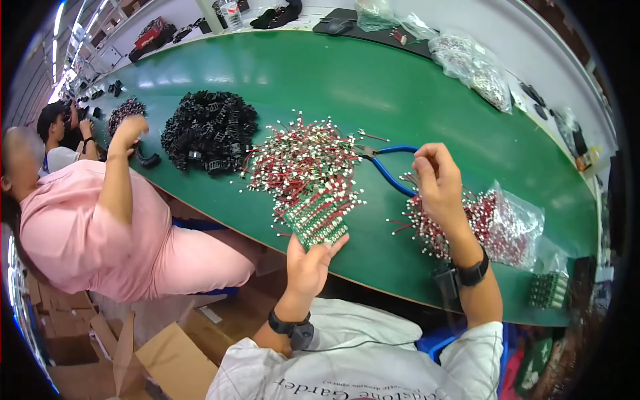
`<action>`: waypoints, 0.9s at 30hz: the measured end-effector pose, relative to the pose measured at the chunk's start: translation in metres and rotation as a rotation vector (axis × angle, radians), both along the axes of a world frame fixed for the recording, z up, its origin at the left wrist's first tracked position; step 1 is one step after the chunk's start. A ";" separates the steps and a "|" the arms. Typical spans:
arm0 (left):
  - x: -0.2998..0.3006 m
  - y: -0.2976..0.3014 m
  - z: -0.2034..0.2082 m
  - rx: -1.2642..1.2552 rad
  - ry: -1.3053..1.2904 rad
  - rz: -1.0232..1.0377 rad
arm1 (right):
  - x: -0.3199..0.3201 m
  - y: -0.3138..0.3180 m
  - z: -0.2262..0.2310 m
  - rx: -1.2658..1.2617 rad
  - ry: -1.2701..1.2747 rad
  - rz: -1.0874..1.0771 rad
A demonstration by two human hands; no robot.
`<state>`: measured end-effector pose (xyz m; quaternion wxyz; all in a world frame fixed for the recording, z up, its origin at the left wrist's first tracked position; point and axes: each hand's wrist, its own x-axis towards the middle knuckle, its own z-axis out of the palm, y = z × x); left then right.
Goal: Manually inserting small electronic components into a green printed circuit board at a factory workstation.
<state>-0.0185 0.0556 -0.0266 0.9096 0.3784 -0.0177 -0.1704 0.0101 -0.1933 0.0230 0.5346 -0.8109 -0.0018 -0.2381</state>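
My left hand (308, 268) grips a green circuit board panel (316, 220) by its near edge. Rows of white connectors and short red wires cover the panel. Just beyond it, partly hidden behind it, lies a large heap of red wire leads with white plugs (300, 157). My right hand (440, 183) is raised with its fingers curled and pinched; whatever they hold is too small to make out. Below that hand spreads a smaller pile of red wire leads (427, 230). Blue-handled pliers (390, 175) lie between the large heap and my right hand.
A heap of black plastic parts (210, 130) stands left on the green table (320, 73). At right are a clear bag (517, 230) of leads and stacked circuit boards (548, 291). A co-worker in pink (107, 227) sits left. Plastic bags (470, 63) line the far edge.
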 end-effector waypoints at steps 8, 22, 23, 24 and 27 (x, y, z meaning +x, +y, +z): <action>0.005 -0.022 0.016 -0.048 -0.058 -0.058 | -0.029 -0.005 -0.010 0.097 0.227 0.116; -0.016 -0.074 0.017 0.063 -0.078 -0.139 | -0.079 -0.003 -0.019 0.127 0.226 0.236; -0.017 -0.077 0.018 0.064 -0.074 -0.148 | -0.082 -0.005 -0.020 0.130 0.229 0.226; -0.018 -0.081 0.019 0.069 -0.074 -0.156 | -0.085 -0.006 -0.021 0.131 0.235 0.205; -0.019 -0.088 0.016 0.078 -0.072 -0.176 | -0.090 -0.012 -0.021 0.125 0.235 0.168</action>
